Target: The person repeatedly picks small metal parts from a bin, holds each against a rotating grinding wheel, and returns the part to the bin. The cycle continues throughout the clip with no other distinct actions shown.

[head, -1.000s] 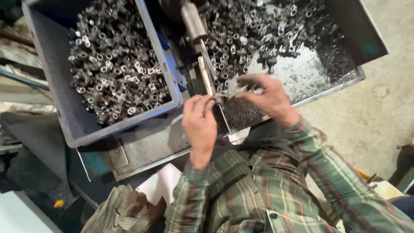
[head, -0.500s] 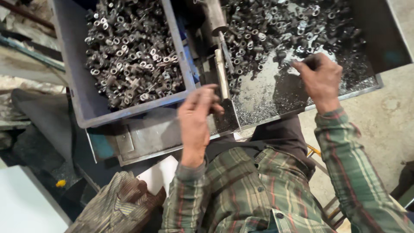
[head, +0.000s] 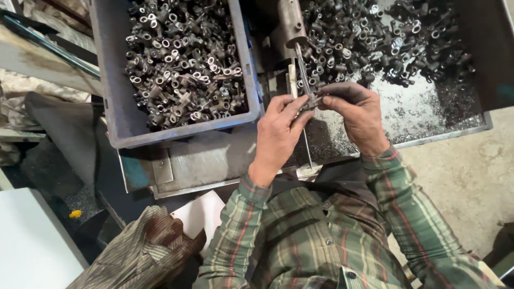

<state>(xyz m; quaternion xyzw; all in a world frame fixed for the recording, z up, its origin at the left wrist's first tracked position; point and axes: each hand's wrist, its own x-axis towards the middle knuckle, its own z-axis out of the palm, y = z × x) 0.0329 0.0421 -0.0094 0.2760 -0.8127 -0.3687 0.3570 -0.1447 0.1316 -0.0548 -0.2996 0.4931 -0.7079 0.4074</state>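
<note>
Far to my left sits the grey bin (head: 115, 115), heaped with small metal fittings (head: 184, 64); it lies well apart from both my hands and up-left of them. Below it a flat steel plate (head: 206, 160) juts toward me.

Next comes my left hand (head: 278, 131). Its fingers are curled and pinched together at the tips, closing on a small metal piece (head: 312, 101) that sits right where my two hands meet. How much of that piece my left fingers really grip I cannot tell, because they cover most of it.

Running through that meeting point is the thin rod (head: 302, 69) of the machine. Its long axis goes straight away from me, from the thick dark spindle (head: 292, 24) at the top down past my fingertips toward my chest. The piece sits on or against this rod, just beyond my knuckles, so it is equally close to both hands.

My right hand (head: 361, 115) comes in from the other side, fingers bent and closed on the same piece, thumb tucked underneath.

Farthest right is the steel tray (head: 444, 120), with more fittings piled at its far end and fine metal chips scattered over the near part.
</note>
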